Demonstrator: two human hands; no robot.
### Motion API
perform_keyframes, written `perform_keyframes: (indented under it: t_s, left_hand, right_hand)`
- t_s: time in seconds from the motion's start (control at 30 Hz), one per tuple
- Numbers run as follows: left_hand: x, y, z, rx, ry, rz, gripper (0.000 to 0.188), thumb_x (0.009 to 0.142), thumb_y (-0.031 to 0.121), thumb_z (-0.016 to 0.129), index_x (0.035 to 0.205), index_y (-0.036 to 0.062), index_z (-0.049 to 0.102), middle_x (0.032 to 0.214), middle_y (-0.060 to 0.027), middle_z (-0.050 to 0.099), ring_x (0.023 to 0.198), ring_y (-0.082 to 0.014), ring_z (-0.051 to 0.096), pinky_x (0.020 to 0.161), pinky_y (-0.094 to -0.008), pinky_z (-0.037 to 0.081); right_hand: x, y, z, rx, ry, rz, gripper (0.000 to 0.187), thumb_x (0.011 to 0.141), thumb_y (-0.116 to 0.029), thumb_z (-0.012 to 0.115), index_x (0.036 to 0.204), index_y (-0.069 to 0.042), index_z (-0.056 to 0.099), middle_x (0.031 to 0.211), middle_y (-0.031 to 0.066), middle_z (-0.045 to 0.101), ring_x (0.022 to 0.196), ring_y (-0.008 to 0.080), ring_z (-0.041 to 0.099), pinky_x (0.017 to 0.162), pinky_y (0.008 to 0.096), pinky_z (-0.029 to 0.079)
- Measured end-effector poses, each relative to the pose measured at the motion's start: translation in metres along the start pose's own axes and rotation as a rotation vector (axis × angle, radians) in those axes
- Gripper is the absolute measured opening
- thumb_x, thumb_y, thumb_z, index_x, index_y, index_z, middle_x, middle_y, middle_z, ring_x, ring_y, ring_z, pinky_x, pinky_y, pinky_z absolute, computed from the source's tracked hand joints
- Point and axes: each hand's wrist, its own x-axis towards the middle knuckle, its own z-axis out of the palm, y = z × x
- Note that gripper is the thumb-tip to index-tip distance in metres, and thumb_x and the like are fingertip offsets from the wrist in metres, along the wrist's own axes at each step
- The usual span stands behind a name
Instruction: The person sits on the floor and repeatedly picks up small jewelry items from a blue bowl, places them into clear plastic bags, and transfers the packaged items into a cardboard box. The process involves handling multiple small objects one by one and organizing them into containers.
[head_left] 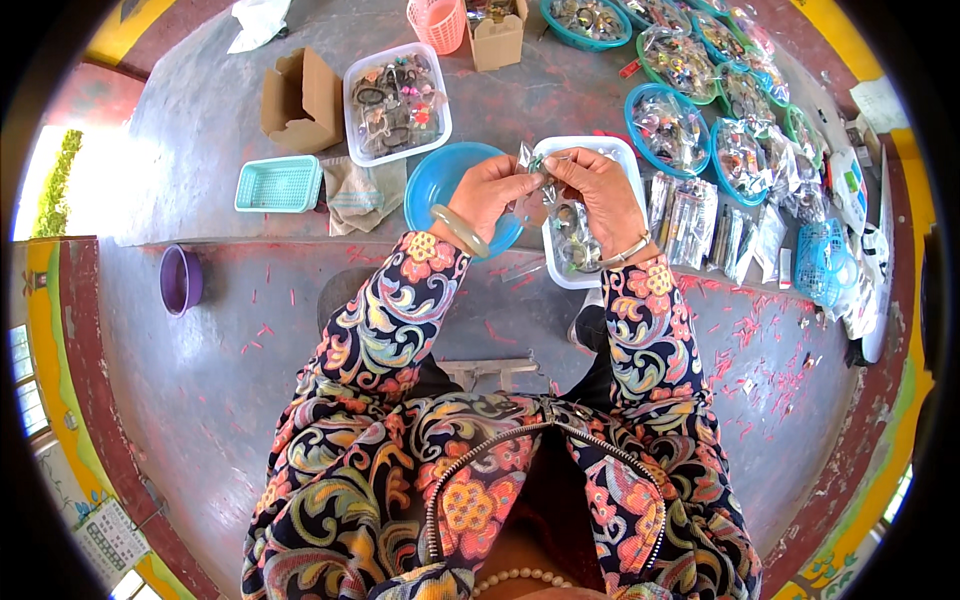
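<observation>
Left hand [487,190] and right hand [592,185]: both pinching the top edge of a small clear plastic packet [540,185], held above the white rectangular plastic tray [632,160]. Packet likely light, limp, slippery; best gripped at its rim.

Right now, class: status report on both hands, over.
Left hand and right hand both pinch small clear bag. White tray beneath. Nothing blocking.

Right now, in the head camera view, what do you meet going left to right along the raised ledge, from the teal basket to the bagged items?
Teal basket → folded cloth → blue bowl → left hand → right hand → flat clear packets → blue mesh basket.
</observation>
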Motion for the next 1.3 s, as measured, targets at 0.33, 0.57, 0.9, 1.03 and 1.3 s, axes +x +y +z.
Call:
perform_keyframes:
  t_s: [0.33,0.57,0.9,1.03,1.3]
  left_hand:
    - [-0.0008,-0.0005,0.0007,-0.116,-0.053,-0.052,0.007,0.08,0.007,0.057,0.086,0.0035,0.056,0.082,-0.0044,0.06,0.07,-0.0096,0.055,0.063,-0.0233,0.044]
    - [0.0012,-0.0015,0.0009,0.043,-0.008,-0.007,0.013,0.079,0.011,0.061,0.086,0.0003,0.059,0.077,-0.0035,0.061,0.064,-0.0084,0.053,0.059,-0.022,0.044]
    - [-0.0006,0.0006,0.0007,0.113,0.041,-0.006,0.013,0.077,0.008,0.062,0.084,-0.0017,0.061,0.077,-0.0056,0.061,0.067,-0.0102,0.055,0.062,-0.0225,0.043]
    - [-0.0031,0.0011,0.0022,0.118,0.074,0.027,0.013,0.076,0.007,0.062,0.084,-0.0026,0.06,0.076,-0.0064,0.062,0.067,-0.011,0.056,0.061,-0.0227,0.043]
    - [-0.0038,0.0031,0.0036,0.044,-0.002,-0.008,0.015,0.078,0.009,0.06,0.088,-0.0027,0.058,0.081,-0.0075,0.062,0.069,-0.0116,0.057,0.062,-0.0227,0.046]
  right_hand:
    - [-0.0007,-0.0002,0.0019,-0.047,0.029,-0.033,0.016,0.077,-0.018,0.065,0.08,-0.003,0.063,0.065,-0.0028,0.055,0.057,0.0036,0.044,0.052,0.0172,0.033]
    - [0.0014,0.0027,-0.0012,0.014,0.108,-0.063,0.016,0.076,-0.016,0.066,0.078,-0.001,0.063,0.062,-0.0031,0.055,0.054,0.003,0.043,0.049,0.0167,0.031]
    - [0.0003,-0.0006,0.0035,-0.056,0.072,-0.073,0.019,0.077,-0.019,0.065,0.079,0.0,0.063,0.066,-0.002,0.056,0.057,0.0038,0.045,0.052,0.0178,0.033]
    - [0.0006,-0.0013,0.0018,-0.117,-0.01,-0.02,0.018,0.077,-0.018,0.065,0.079,-0.001,0.061,0.069,-0.001,0.057,0.062,0.0048,0.047,0.056,0.0178,0.035]
    - [0.0014,0.001,0.0011,-0.043,-0.006,-0.052,0.01,0.077,-0.008,0.063,0.082,0.0,0.061,0.072,0.0011,0.06,0.064,0.0063,0.051,0.058,0.0182,0.038]
